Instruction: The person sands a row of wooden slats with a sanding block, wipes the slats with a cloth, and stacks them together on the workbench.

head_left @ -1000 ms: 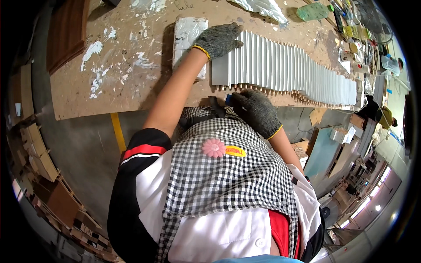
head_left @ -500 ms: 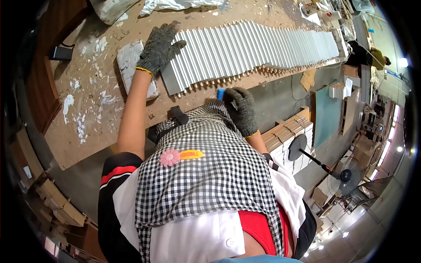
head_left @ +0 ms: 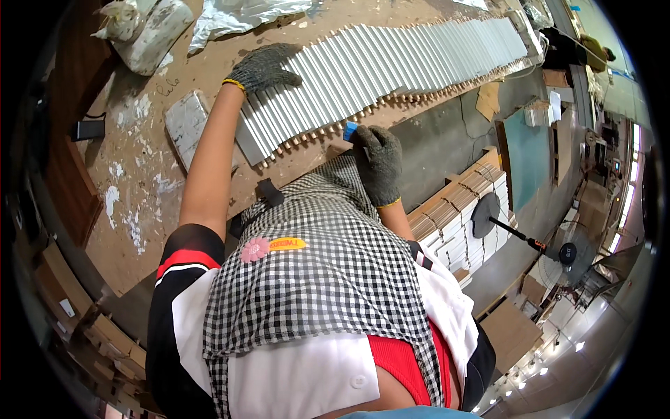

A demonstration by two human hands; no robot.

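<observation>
A long row of narrow white slats with wooden peg-like ends (head_left: 398, 66) lies side by side across the workbench. My left hand (head_left: 269, 68), in a dark grey knit glove with a yellow cuff, rests on the left end of the row, fingers stretched out and thumb apart. Close to the row's near edge, my right hand (head_left: 380, 164) wears a matching glove. Its fingers are curled round a small blue piece (head_left: 350, 130), only partly visible, whose kind I cannot make out.
The paint-spotted workbench (head_left: 139, 188) carries a white-smeared block (head_left: 187, 126) left of the slats and crumpled white plastic (head_left: 244, 21) behind them. To the right stand tied stacks of boards (head_left: 457, 209) and a fan (head_left: 569, 253). Another person (head_left: 597, 52) is at the far right.
My left hand has shifted right, farther over the slats, and its fingers now point more to the right. My right hand has brought the blue piece closer to the slats' near edge. The view has shifted.
</observation>
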